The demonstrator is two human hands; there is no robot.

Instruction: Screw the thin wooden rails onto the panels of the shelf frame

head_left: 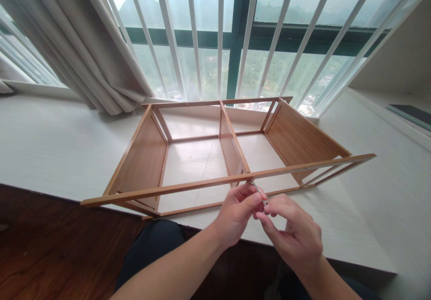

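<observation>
where fingers (257, 199) meet, small screw (253, 185) sits pinched btwn.

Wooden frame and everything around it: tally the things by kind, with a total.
Wooden frame: 1
Small metal piece between the fingertips: 1
Hands, left hand and right hand: 2
Curtain: 1
White ledge: 1
Total: 6

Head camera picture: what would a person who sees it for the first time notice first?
A wooden shelf frame lies on its side on the white ledge before the barred window. Near its front rail, at the middle divider, the left hand and the right hand meet, pinching a small metal piece, perhaps a screw. A pale curtain hangs at upper left.
</observation>
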